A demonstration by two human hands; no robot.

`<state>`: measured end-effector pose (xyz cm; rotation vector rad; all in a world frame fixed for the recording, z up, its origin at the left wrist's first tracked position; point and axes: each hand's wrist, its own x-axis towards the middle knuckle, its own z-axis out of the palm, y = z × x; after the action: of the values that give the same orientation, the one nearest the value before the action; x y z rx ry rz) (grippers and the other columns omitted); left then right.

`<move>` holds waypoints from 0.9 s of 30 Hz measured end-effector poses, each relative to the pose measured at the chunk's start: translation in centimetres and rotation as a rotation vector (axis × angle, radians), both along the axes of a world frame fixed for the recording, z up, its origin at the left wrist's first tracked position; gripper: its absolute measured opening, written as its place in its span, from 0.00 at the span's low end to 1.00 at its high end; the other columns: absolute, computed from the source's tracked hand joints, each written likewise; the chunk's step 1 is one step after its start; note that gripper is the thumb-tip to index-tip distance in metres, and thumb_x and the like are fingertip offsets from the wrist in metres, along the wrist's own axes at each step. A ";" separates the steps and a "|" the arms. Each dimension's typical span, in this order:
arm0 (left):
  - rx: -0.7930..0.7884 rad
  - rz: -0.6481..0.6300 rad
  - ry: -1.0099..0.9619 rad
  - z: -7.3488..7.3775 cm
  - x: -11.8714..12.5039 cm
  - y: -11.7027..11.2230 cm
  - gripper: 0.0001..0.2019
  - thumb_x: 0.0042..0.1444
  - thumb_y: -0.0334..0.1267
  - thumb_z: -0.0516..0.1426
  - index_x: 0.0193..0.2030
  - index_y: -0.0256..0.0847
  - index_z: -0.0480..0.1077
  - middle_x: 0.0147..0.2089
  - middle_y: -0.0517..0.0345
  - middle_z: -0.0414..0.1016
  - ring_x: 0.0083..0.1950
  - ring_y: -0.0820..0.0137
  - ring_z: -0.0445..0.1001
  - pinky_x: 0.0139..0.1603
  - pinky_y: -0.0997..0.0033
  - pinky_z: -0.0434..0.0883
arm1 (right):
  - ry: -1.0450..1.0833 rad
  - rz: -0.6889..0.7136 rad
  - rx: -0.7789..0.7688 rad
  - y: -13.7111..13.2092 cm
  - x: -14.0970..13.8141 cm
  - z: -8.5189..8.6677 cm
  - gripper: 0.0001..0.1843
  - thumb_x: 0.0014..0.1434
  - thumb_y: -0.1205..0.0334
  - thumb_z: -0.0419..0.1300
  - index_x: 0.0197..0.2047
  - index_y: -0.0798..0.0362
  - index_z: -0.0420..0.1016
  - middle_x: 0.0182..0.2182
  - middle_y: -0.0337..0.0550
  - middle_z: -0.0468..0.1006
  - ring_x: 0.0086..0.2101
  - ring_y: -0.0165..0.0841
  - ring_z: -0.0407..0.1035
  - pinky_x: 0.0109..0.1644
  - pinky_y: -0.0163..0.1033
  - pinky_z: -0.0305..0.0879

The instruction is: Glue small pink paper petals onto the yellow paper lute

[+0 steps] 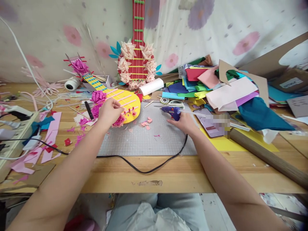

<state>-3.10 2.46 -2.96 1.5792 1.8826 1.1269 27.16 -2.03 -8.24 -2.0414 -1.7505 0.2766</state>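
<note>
My right hand [184,123] is wrapped round a blue hot glue gun [171,111], its nozzle pointing left and a clear glue stick sticking out behind. My left hand [109,113] is closed in a pinch over a yellow paper guitar [132,102]; what the fingertips hold, if anything, is too small to make out. Magenta paper flowers [98,96] line the guitar's near edge, and pink strips cross its body. Small red pieces sit near its right end. Peach paper petals [145,124] lie on the grey cutting mat [137,144] between my hands.
A red guitar [137,64] with cream flowers leans at the back. Coloured paper [192,80] is heaped to the right, near a phone [211,123] and a brown tube [264,154]. The glue gun's black cord [141,172] loops across the front. A power strip [16,138] stands left.
</note>
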 end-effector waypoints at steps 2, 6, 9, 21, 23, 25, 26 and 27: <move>-0.051 -0.055 0.146 0.5 0.3 -0.3 0.09 0.39 0.33 0.61 0.28 0.42 0.65 0.27 0.61 0.73 0.33 0.66 0.72 0.38 0.66 0.67 | -0.185 -0.029 -0.031 -1.2 0.3 1.0 0.25 0.46 0.44 0.63 0.38 0.57 0.70 0.40 0.58 0.75 0.42 0.48 0.69 0.43 0.46 0.62; -0.102 -0.088 0.294 1.2 1.0 -0.9 0.07 0.41 0.35 0.60 0.27 0.43 0.65 0.27 0.60 0.75 0.36 0.63 0.74 0.42 0.63 0.66 | -0.209 0.023 -0.242 -3.0 -0.5 2.9 0.21 0.48 0.43 0.61 0.33 0.52 0.65 0.29 0.49 0.74 0.33 0.43 0.70 0.35 0.43 0.60; -0.088 -0.130 0.371 1.2 1.4 -1.0 0.05 0.43 0.36 0.59 0.27 0.44 0.66 0.25 0.59 0.75 0.37 0.61 0.75 0.44 0.61 0.66 | 0.036 0.249 -0.221 -2.4 -3.1 3.1 0.18 0.49 0.46 0.61 0.34 0.50 0.62 0.28 0.41 0.73 0.28 0.36 0.67 0.31 0.39 0.58; 0.007 -0.175 0.645 0.8 1.6 -0.8 0.08 0.45 0.36 0.58 0.34 0.41 0.69 0.31 0.50 0.76 0.47 0.53 0.72 0.52 0.53 0.62 | 0.521 0.482 0.194 4.0 -13.8 -0.2 0.30 0.46 0.62 0.62 0.51 0.52 0.56 0.43 0.47 0.70 0.43 0.38 0.66 0.47 0.46 0.63; 0.008 -0.180 0.658 0.6 1.9 -0.8 0.07 0.45 0.36 0.58 0.34 0.41 0.69 0.32 0.49 0.76 0.47 0.52 0.72 0.52 0.53 0.62 | 0.559 0.470 0.184 4.2 -14.2 -0.3 0.28 0.47 0.63 0.60 0.51 0.51 0.56 0.42 0.45 0.71 0.41 0.36 0.66 0.46 0.45 0.63; 0.005 -0.187 0.671 0.5 2.2 -0.7 0.06 0.46 0.36 0.57 0.33 0.41 0.69 0.33 0.48 0.76 0.47 0.53 0.72 0.53 0.53 0.62 | 0.596 0.466 0.168 4.4 -14.3 -0.4 0.25 0.49 0.64 0.59 0.50 0.50 0.56 0.40 0.43 0.72 0.38 0.35 0.67 0.44 0.44 0.64; 0.003 -0.189 0.680 0.4 2.3 -0.7 0.06 0.46 0.37 0.57 0.33 0.41 0.69 0.33 0.48 0.76 0.47 0.53 0.72 0.53 0.53 0.61 | 0.616 0.466 0.162 4.4 -14.3 -0.5 0.23 0.49 0.64 0.58 0.49 0.50 0.57 0.39 0.42 0.73 0.37 0.34 0.67 0.43 0.43 0.64; -0.001 -0.192 0.692 0.4 2.5 -0.7 0.06 0.47 0.37 0.57 0.33 0.40 0.69 0.34 0.48 0.76 0.47 0.53 0.72 0.53 0.53 0.61 | 0.636 0.467 0.156 4.5 -14.3 -0.6 0.22 0.49 0.64 0.57 0.48 0.50 0.57 0.38 0.41 0.73 0.37 0.33 0.67 0.43 0.43 0.64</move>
<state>-0.65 1.75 -2.59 2.2923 2.0477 0.5210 12.86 2.48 -8.80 -1.2162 -1.7217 0.8023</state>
